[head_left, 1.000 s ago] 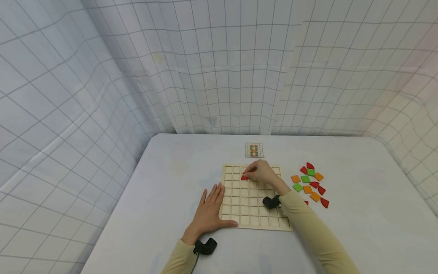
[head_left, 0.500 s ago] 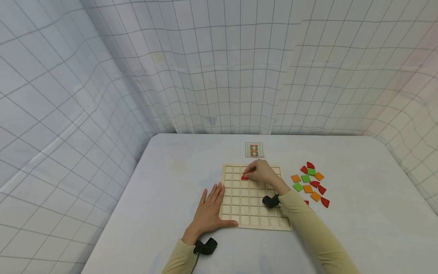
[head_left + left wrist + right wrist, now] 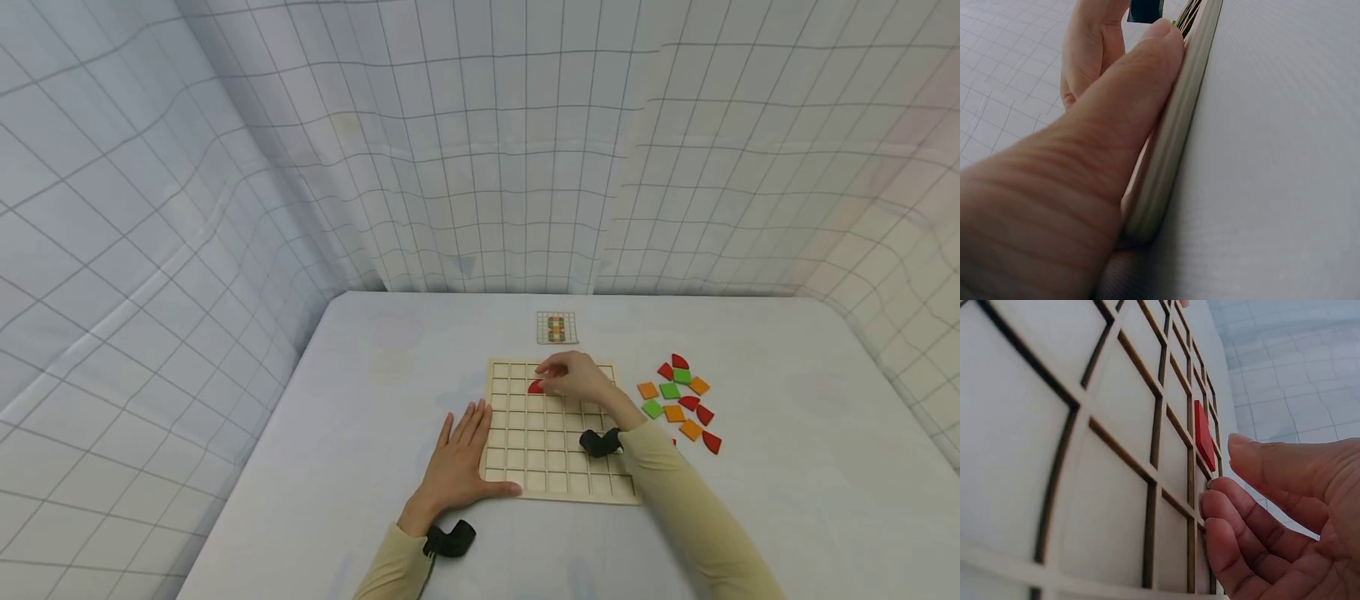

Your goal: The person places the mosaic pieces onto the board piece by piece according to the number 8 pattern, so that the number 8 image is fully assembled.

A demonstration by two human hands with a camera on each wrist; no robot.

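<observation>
A pale wooden grid board (image 3: 536,459) lies on the white table. My left hand (image 3: 457,468) is spread at its lower left corner, fingers along the left side and thumb on the front edge; the left wrist view shows the thumb (image 3: 1141,69) against the board's edge (image 3: 1169,150). One red quarter-circle tile (image 3: 534,387) lies in a cell near the far side. My right hand (image 3: 576,377) hovers just to the right of this tile. In the right wrist view the red tile (image 3: 1204,434) sits apart from my loosely bent fingers, which hold nothing.
Right of the board lie loose tiles: red quarter-circles (image 3: 712,442), orange squares (image 3: 691,430) and green squares (image 3: 652,409). One red tile is partly hidden by the right sleeve (image 3: 675,483). A small pattern card (image 3: 557,328) lies beyond the board. Gridded white curtains (image 3: 495,167) surround the table.
My right hand has let go of the red tile and shifted slightly right, so more of the tile shows in its cell. The left hand has stayed in place.
</observation>
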